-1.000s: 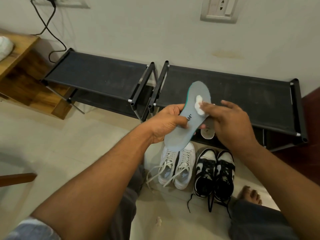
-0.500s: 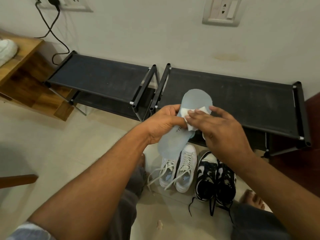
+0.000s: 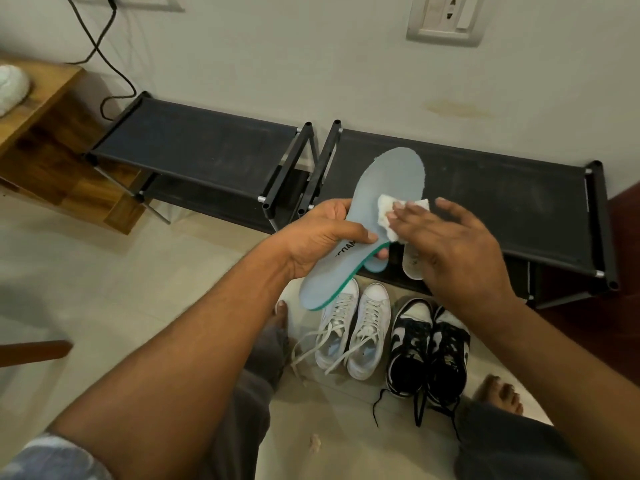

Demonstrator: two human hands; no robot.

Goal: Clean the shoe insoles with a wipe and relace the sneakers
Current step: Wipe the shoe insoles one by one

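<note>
My left hand (image 3: 322, 237) grips a light blue insole (image 3: 389, 181) with a green edge by its middle, toe end up. My right hand (image 3: 453, 247) presses a crumpled white wipe (image 3: 388, 211) flat against the insole's upper half with its fingertips. A second blue insole's tip (image 3: 375, 266) peeks out underneath. A pale insole (image 3: 412, 265) lies on the rack's lower shelf, partly hidden by my right hand. On the floor below stand white sneakers (image 3: 353, 327) with loose laces and black-and-white sneakers (image 3: 429, 348) with trailing black laces.
Two black shoe racks (image 3: 194, 150) stand side by side against the wall. A wooden shelf (image 3: 41, 109) is at left with a white object on it. A black cable (image 3: 104, 53) hangs from a wall socket. A small wipe scrap (image 3: 314, 441) lies on the tiles between my legs.
The right hand slid the wipe down the insole toward the middle, then back up and to the right. The insole tilted slightly in the left hand.
</note>
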